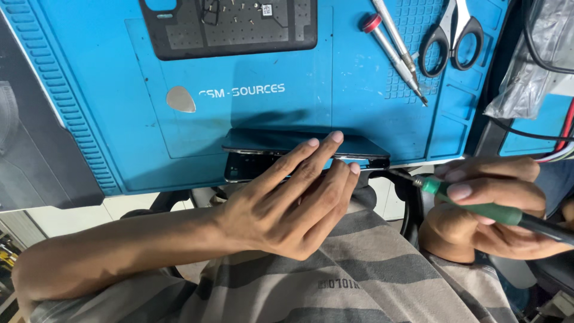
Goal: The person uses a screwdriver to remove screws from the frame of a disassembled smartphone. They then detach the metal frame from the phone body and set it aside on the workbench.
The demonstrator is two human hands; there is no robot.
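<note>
left hand (287, 206) lies flat, fingers spread, on thin black glass phone (302, 149), probably fragile and slippery; right hand (487, 209) closed around green-handled screwdriver (478, 203) beside it.

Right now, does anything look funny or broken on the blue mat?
Yes. The phone under the left hand is split open, its dark screen lifted off the body at the mat's near edge. The right hand points a green-handled tool at its corner.

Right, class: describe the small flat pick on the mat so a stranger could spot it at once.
Start at the big blue mat covering the bench. Left of its white lettering, above the left hand pressing on the dark phone, lies the pick. It alone is a small, grey, rounded teardrop lying flat, unlike the long screwdrivers and scissors.
</note>
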